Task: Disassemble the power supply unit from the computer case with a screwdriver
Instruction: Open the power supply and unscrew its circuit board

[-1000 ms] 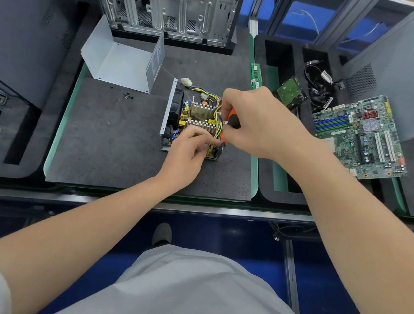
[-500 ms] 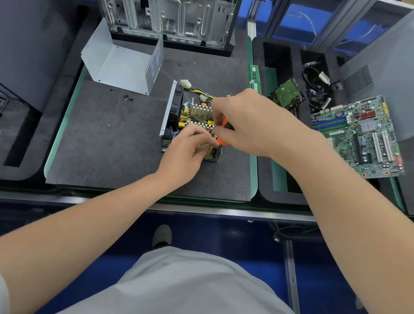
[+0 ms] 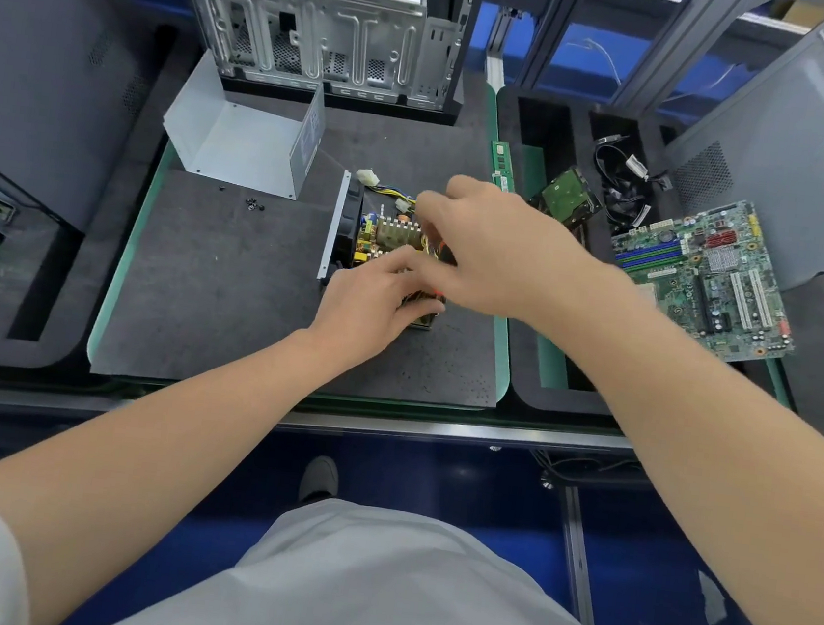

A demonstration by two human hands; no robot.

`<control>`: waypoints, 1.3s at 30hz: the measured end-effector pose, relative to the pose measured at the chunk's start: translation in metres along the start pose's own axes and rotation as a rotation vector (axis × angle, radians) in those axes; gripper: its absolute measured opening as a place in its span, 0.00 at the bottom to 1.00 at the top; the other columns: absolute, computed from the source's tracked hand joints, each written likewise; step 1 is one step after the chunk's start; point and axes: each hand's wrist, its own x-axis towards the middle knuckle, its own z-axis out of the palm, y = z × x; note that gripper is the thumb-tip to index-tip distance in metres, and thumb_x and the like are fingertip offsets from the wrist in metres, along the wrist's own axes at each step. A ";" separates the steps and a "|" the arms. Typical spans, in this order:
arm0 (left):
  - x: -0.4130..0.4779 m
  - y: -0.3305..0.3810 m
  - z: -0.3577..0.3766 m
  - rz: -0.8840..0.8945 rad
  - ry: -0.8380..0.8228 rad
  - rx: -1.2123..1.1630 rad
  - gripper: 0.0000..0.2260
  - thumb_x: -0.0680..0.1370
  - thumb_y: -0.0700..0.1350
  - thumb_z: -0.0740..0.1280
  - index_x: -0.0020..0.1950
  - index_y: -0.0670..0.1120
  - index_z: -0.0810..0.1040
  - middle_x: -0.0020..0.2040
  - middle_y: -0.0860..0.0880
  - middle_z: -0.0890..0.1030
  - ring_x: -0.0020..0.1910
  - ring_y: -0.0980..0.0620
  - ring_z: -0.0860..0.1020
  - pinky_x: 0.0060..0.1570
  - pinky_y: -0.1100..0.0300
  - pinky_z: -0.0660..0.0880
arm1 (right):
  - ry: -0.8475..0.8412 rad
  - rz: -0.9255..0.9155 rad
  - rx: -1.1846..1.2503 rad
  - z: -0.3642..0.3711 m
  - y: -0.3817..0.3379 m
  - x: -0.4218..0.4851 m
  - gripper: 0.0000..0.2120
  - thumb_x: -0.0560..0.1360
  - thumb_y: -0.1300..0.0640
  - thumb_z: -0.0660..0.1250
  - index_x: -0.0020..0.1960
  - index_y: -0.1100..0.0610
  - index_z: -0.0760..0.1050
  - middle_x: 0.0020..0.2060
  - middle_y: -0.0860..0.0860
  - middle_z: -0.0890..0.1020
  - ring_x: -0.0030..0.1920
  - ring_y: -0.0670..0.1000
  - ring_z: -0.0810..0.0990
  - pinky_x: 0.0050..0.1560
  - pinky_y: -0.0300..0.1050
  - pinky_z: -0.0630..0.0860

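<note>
1. Two bare hands meet over the power supply unit (image 3: 388, 235). It lies opened on the right half of the worktop (image 3: 217, 290), close to the right edge and about midway between the far and near edges. Its circuit board and yellow wiring are exposed.
2. The left hand (image 3: 372, 305) holds the unit's near end. Its fingers are bent over the top of the board and its thumb is laid along the near right corner.
3. The right hand (image 3: 501, 255) sits over the unit's right side, with its fingers curled downward around the screwdriver (image 3: 440, 254). Only slivers of the orange handle show under the hand. The tip is hidden, and this part of the view is blurred.
4. A black fan (image 3: 349, 223) stands on the unit's left side, and white connectors (image 3: 367, 176) on coloured wires lie at its far end.
5. The computer case (image 3: 318, 39) stands upright at the worktop's far edge, with its bare metal frame facing the person.
6. A bent grey metal cover (image 3: 243, 149) rests near the far-left corner, just in front of the case and apart from the unit.
7. A few small dark screws (image 3: 255, 204) lie loose on the worktop, just on the near side of the cover and left of the unit.
8. A green memory stick (image 3: 501, 165) lies along the worktop's right edge.
9. Beyond that edge, a dark foam tray (image 3: 526, 376) carries a hard drive (image 3: 564, 198), a tangle of black cables (image 3: 622, 182) and a motherboard (image 3: 706, 279). A grey side panel (image 3: 798, 150) leans behind the motherboard.
</note>
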 end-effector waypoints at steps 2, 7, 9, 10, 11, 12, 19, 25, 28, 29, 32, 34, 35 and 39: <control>0.003 -0.003 -0.001 0.011 -0.029 -0.006 0.09 0.80 0.56 0.70 0.49 0.52 0.86 0.53 0.57 0.79 0.46 0.55 0.74 0.27 0.63 0.60 | 0.142 0.210 -0.120 0.005 -0.009 -0.001 0.19 0.82 0.39 0.59 0.48 0.56 0.67 0.34 0.52 0.63 0.40 0.61 0.74 0.36 0.50 0.68; 0.010 -0.008 -0.005 0.007 -0.133 -0.021 0.06 0.80 0.51 0.71 0.52 0.51 0.86 0.53 0.54 0.79 0.42 0.51 0.78 0.32 0.57 0.66 | -0.001 0.130 -0.080 0.002 -0.005 0.003 0.09 0.81 0.51 0.64 0.52 0.57 0.71 0.36 0.53 0.67 0.48 0.65 0.80 0.35 0.50 0.71; 0.010 -0.013 -0.007 0.025 -0.134 -0.011 0.05 0.80 0.50 0.72 0.53 0.51 0.86 0.51 0.54 0.79 0.40 0.50 0.77 0.31 0.57 0.65 | -0.118 -0.017 0.020 -0.011 0.002 0.002 0.06 0.78 0.54 0.68 0.52 0.54 0.72 0.44 0.53 0.74 0.51 0.60 0.78 0.45 0.55 0.78; 0.011 -0.015 -0.007 0.035 -0.146 -0.003 0.06 0.80 0.52 0.72 0.54 0.52 0.86 0.52 0.54 0.79 0.42 0.51 0.77 0.31 0.56 0.67 | -0.161 -0.093 0.044 -0.017 0.005 0.000 0.05 0.76 0.57 0.70 0.50 0.52 0.74 0.45 0.51 0.75 0.50 0.56 0.77 0.49 0.55 0.78; 0.012 -0.016 -0.008 0.047 -0.160 0.003 0.08 0.81 0.53 0.71 0.55 0.53 0.86 0.54 0.54 0.80 0.44 0.51 0.78 0.32 0.54 0.70 | -0.190 -0.164 0.038 -0.021 0.007 0.000 0.07 0.74 0.62 0.70 0.48 0.50 0.76 0.46 0.49 0.76 0.50 0.54 0.76 0.50 0.53 0.77; 0.013 -0.016 -0.008 0.061 -0.169 0.002 0.09 0.81 0.54 0.70 0.56 0.53 0.86 0.56 0.54 0.80 0.47 0.50 0.80 0.33 0.54 0.72 | -0.210 -0.225 0.015 -0.024 0.009 0.002 0.12 0.72 0.66 0.69 0.46 0.50 0.79 0.46 0.49 0.78 0.51 0.53 0.76 0.52 0.52 0.76; 0.012 -0.015 -0.012 0.187 -0.110 0.008 0.12 0.82 0.56 0.66 0.52 0.51 0.85 0.52 0.55 0.79 0.40 0.49 0.79 0.30 0.60 0.61 | -0.213 -0.198 -0.054 -0.019 0.013 0.006 0.13 0.72 0.61 0.68 0.55 0.52 0.76 0.49 0.50 0.72 0.48 0.55 0.74 0.44 0.46 0.70; 0.013 -0.017 -0.011 0.195 -0.164 0.014 0.08 0.82 0.51 0.70 0.53 0.47 0.84 0.54 0.52 0.81 0.40 0.47 0.80 0.31 0.59 0.66 | 0.025 0.165 -0.109 -0.002 -0.006 0.008 0.14 0.83 0.45 0.61 0.49 0.56 0.72 0.35 0.52 0.64 0.44 0.64 0.76 0.36 0.48 0.69; 0.014 -0.020 -0.014 0.183 -0.200 -0.029 0.07 0.83 0.50 0.69 0.55 0.47 0.82 0.58 0.52 0.79 0.42 0.47 0.79 0.32 0.54 0.72 | -0.078 -0.013 0.071 -0.009 0.001 0.008 0.03 0.78 0.58 0.65 0.50 0.53 0.76 0.43 0.51 0.73 0.51 0.60 0.78 0.49 0.56 0.79; 0.014 -0.020 -0.014 0.186 -0.206 -0.035 0.07 0.83 0.50 0.69 0.56 0.48 0.82 0.58 0.53 0.78 0.43 0.47 0.78 0.33 0.53 0.73 | -0.111 -0.066 0.092 -0.013 0.003 0.007 0.06 0.75 0.60 0.67 0.51 0.53 0.78 0.44 0.49 0.75 0.50 0.56 0.78 0.51 0.57 0.79; 0.015 -0.018 -0.015 0.174 -0.226 -0.036 0.08 0.84 0.51 0.68 0.57 0.48 0.82 0.57 0.53 0.78 0.45 0.47 0.79 0.33 0.52 0.73 | -0.128 -0.090 0.148 -0.018 0.006 0.006 0.10 0.70 0.63 0.69 0.49 0.52 0.79 0.42 0.47 0.81 0.45 0.51 0.78 0.49 0.54 0.79; 0.015 -0.018 -0.014 0.163 -0.226 -0.030 0.09 0.84 0.52 0.67 0.57 0.49 0.82 0.56 0.53 0.78 0.45 0.48 0.79 0.32 0.54 0.70 | -0.105 -0.081 0.173 -0.016 0.009 0.006 0.08 0.70 0.62 0.69 0.47 0.52 0.78 0.41 0.48 0.82 0.43 0.51 0.78 0.48 0.53 0.78; 0.015 -0.018 -0.014 0.161 -0.225 -0.028 0.09 0.84 0.52 0.67 0.57 0.49 0.82 0.56 0.53 0.78 0.44 0.49 0.79 0.32 0.55 0.68 | -0.100 -0.079 0.181 -0.015 0.010 0.006 0.07 0.70 0.62 0.69 0.46 0.52 0.78 0.41 0.48 0.82 0.43 0.51 0.78 0.48 0.53 0.78; 0.016 -0.019 -0.015 0.157 -0.259 -0.052 0.08 0.85 0.52 0.65 0.57 0.50 0.80 0.58 0.53 0.78 0.46 0.49 0.78 0.32 0.55 0.67 | -0.082 -0.061 0.193 -0.012 0.010 0.007 0.07 0.69 0.62 0.69 0.45 0.52 0.78 0.39 0.48 0.81 0.42 0.51 0.78 0.46 0.53 0.79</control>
